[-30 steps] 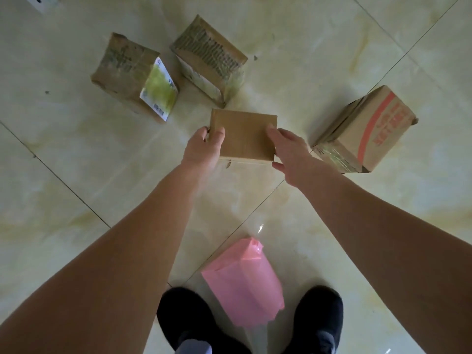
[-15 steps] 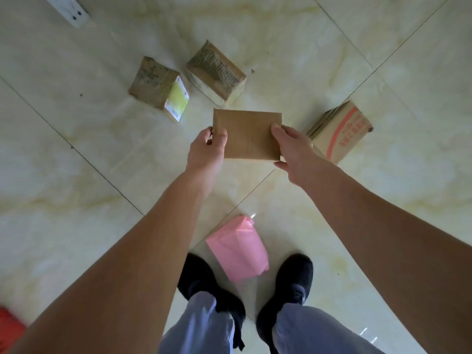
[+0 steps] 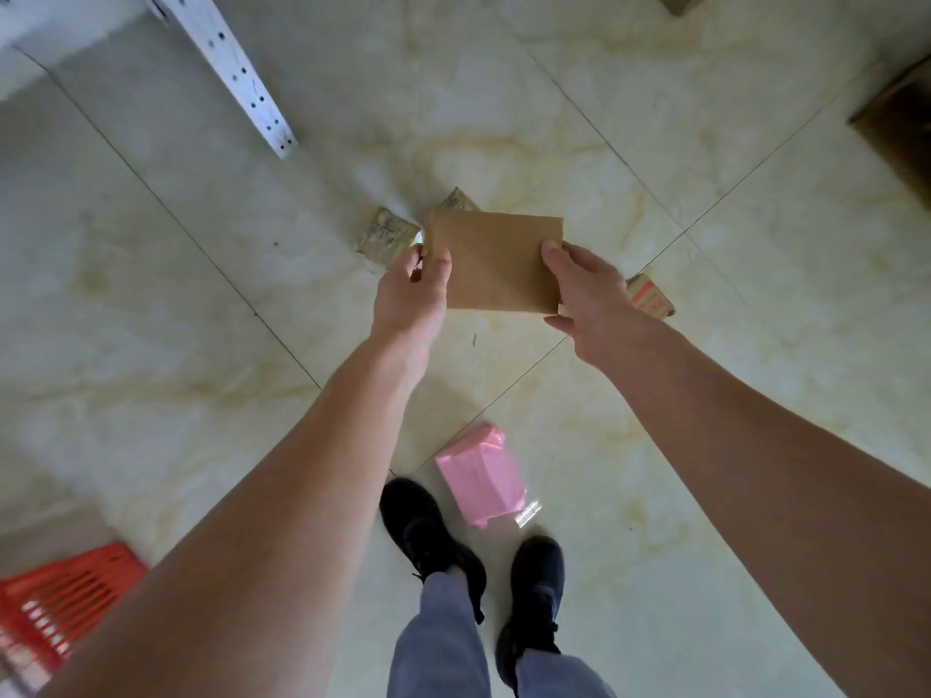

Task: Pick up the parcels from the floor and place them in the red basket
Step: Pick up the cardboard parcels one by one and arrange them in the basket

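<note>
1. Both hands hold one flat brown parcel (image 3: 496, 267) out in front of the body, above the floor (image 3: 655, 158). Its broad plain face is turned toward the camera.
2. Left hand (image 3: 410, 294): closed on the parcel's left edge. Thumb lies on the near face; the other fingers wrap behind and are mostly hidden.
3. Right hand (image 3: 587, 294): closed on the parcel's right edge. Thumb presses the near face close to the upper right corner; the remaining fingers go behind, with one curled finger showing below the lower right corner.
4. Red basket (image 3: 65, 596): at the lower left edge of view, on the floor, partly cut off by the left forearm. Slatted wall visible. Well apart from the held parcel.
5. Parcels on the floor:
   - pink parcel (image 3: 481, 481), lying just ahead of the black shoes (image 3: 428, 531), with a clear strip at its lower right corner;
   - printed box (image 3: 385, 236), showing just left of the held parcel;
   - second printed box (image 3: 457, 200), only its top corner peeking above the held parcel;
   - box with red markings (image 3: 650, 297), partly hidden behind the right hand.
6. White perforated bar (image 3: 237, 68) runs diagonally across the upper left.
7. Dark brown box (image 3: 896, 118) at the right edge, cut off by the frame.
</note>
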